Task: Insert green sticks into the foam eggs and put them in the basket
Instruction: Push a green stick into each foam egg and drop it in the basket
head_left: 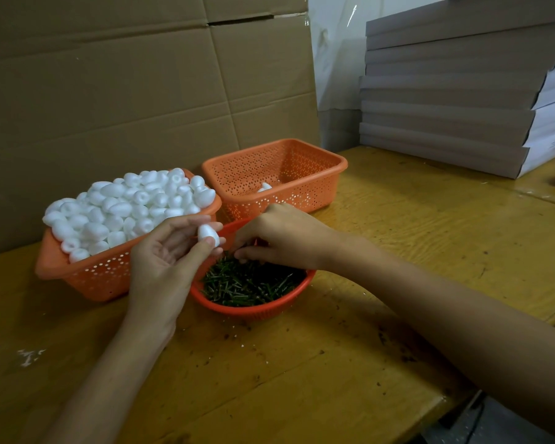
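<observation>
Fingers (202, 248) of the left hand (164, 254) pinch one foam egg (207, 233) just above the red bowl (253, 310) of green sticks (250, 283). It looks light, soft and easily dented, so it probably wants a gentle hold round its middle. The right hand (282, 235) curls into the sticks; whether it has one, I cannot tell.

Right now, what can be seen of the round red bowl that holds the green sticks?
The round red bowl looks like plastic, with a finely slotted wall and a smooth rim. It stands upright on the yellow wooden table, in front of the nearly empty orange basket. A loose heap of short green sticks fills it. The right hand reaches into the sticks at the far side; the left hand, holding a foam egg, hides its left rim.
</observation>
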### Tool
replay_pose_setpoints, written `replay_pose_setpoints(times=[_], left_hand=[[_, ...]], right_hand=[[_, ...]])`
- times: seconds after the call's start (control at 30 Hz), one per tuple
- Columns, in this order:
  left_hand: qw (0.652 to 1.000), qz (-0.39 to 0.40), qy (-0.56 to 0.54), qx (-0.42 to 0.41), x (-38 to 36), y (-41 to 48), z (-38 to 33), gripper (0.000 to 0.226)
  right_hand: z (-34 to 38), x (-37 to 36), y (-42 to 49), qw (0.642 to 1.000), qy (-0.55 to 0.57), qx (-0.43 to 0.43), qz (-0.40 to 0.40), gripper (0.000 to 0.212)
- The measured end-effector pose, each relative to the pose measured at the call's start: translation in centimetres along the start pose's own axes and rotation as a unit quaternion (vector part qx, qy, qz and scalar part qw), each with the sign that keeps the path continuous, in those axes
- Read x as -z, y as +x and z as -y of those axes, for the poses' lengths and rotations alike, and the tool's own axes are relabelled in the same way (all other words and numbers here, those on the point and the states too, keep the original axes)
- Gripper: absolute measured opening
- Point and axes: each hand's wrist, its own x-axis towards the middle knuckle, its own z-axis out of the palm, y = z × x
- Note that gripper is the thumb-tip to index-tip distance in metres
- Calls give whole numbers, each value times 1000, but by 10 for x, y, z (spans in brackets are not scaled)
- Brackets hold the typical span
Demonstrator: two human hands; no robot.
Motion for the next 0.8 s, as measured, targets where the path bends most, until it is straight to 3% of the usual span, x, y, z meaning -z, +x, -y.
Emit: replay_pose_setpoints(times=[0.57, 0.8], left_hand=[[1000, -9, 1, -2, 1, 0, -2, 33], [1000, -4, -11, 10, -1, -1, -7, 27]], right_hand=[[-1, -2, -2, 999, 15, 5, -37, 16], [-6, -3, -1, 997, 40, -13, -71, 19]])
